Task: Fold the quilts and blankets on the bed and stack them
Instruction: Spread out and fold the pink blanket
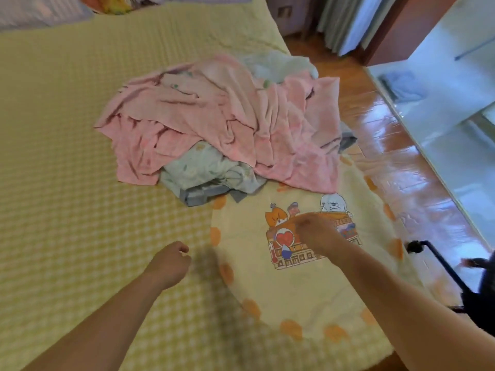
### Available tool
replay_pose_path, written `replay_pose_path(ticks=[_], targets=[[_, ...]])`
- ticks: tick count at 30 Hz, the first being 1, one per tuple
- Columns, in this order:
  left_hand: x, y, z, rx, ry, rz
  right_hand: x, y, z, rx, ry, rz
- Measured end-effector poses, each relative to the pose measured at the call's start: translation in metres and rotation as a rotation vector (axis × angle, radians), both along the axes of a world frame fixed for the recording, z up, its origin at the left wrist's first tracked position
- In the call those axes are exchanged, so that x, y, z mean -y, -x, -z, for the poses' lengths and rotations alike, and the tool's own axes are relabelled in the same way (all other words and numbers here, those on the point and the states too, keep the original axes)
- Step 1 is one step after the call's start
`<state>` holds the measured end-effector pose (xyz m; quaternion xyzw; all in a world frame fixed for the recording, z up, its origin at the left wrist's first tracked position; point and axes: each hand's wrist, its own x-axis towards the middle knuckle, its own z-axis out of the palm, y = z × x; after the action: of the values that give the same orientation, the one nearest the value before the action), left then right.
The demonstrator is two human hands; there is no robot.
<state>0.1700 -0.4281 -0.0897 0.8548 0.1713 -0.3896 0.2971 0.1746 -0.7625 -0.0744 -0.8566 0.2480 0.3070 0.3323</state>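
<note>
R hand lies on the cartoon print in the middle of the cream blanket; motion blur, so can't tell if fingers are flat or pinching cloth. L hand is off the blanket, just left of its edge, above the yellow checked bedsheet, fingers curled into a loose fist, nothing seen in it. Cream blanket w/ orange dots spreads flat under and around R hand, at the bed's right side. Beyond it, well apart from both hands: crumpled pink blanket, heaped over a pale green quilt. Its far corner overlaps the cream blanket. Wooden floor right of bed.
</note>
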Motion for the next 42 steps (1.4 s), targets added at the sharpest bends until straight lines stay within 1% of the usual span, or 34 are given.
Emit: replay_pose_path(ticks=[2,4,6,7,8,10,11,12,13,14,15,16,19,21,24,25,26,27,28,29,30,32,34,35,37,40,42], targets=[[0.012,-0.007,0.041,-0.040,-0.088,0.097,0.022,-0.014,0.026,0.008,0.025,-0.008],[0.016,-0.011,0.073,-0.077,-0.150,0.193,0.040,-0.032,0.044,0.033,0.023,0.026],[0.019,-0.010,0.094,-0.078,-0.237,0.293,0.061,-0.059,0.063,0.111,0.056,0.026],[0.022,-0.009,0.100,-0.102,-0.262,0.310,0.072,-0.076,0.070,0.170,0.107,0.017],[0.025,-0.007,0.104,-0.121,-0.236,0.268,0.078,-0.093,0.073,0.234,0.157,0.011],[0.019,-0.003,0.121,-0.179,-0.208,0.294,0.089,-0.130,0.084,0.269,0.222,-0.013],[0.015,0.002,0.133,-0.201,-0.209,0.353,0.090,-0.145,0.084,0.254,0.208,0.024],[0.007,0.002,0.138,-0.200,-0.210,0.345,0.087,-0.160,0.088,0.250,0.136,0.087],[0.003,-0.002,0.140,-0.178,-0.212,0.387,0.079,-0.171,0.089,0.254,0.028,0.171],[-0.003,-0.005,0.144,-0.180,-0.204,0.367,0.069,-0.177,0.093,0.273,-0.071,0.239],[-0.003,-0.007,0.146,-0.188,-0.201,0.363,0.060,-0.178,0.098,0.313,-0.102,0.285],[-0.005,-0.008,0.146,-0.193,-0.183,0.338,0.049,-0.178,0.105,0.355,-0.084,0.296],[-0.004,-0.013,0.147,-0.186,-0.165,0.268,0.019,-0.139,0.113,0.417,0.215,0.166],[-0.011,-0.009,0.150,-0.195,-0.151,0.319,-0.006,-0.091,0.110,0.445,0.232,0.048],[-0.016,-0.004,0.150,-0.188,-0.099,0.357,-0.036,-0.028,0.107,0.294,0.227,-0.200],[-0.017,-0.005,0.146,-0.159,-0.107,0.344,-0.040,-0.015,0.105,0.250,0.229,-0.236],[-0.017,-0.005,0.141,-0.125,-0.106,0.322,-0.042,-0.010,0.100,0.208,0.224,-0.221],[-0.016,-0.003,0.134,-0.093,-0.107,0.304,-0.042,-0.006,0.092,0.188,0.189,-0.147],[-0.016,0.005,0.127,-0.076,-0.102,0.283,-0.043,-0.002,0.078,0.200,0.090,-0.018],[-0.016,0.016,0.117,-0.061,-0.050,0.223,-0.044,0.003,0.062,0.231,-0.012,0.113],[-0.018,0.032,0.106,-0.063,0.042,0.127,-0.044,0.010,0.044,0.284,-0.056,0.187],[-0.024,0.076,0.065,-0.099,0.225,-0.089,-0.050,0.029,-0.002,0.387,0.005,0.150],[-0.034,0.120,0.010,-0.120,0.312,-0.194,-0.065,0.057,-0.052,0.475,0.141,0.060],[-0.040,0.137,-0.017,-0.119,0.343,-0.239,-0.076,0.075,-0.073,0.500,0.194,0.027],[-0.053,0.159,-0.069,-0.105,0.424,-0.393,-0.097,0.114,-0.109,0.457,0.231,-0.001],[-0.075,0.180,-0.142,-0.011,0.544,-0.580,-0.128,0.178,-0.143,0.327,0.151,-0.024],[-0.085,0.195,-0.176,0.022,0.611,-0.647,-0.153,0.219,-0.158,0.264,-0.021,0.066]])
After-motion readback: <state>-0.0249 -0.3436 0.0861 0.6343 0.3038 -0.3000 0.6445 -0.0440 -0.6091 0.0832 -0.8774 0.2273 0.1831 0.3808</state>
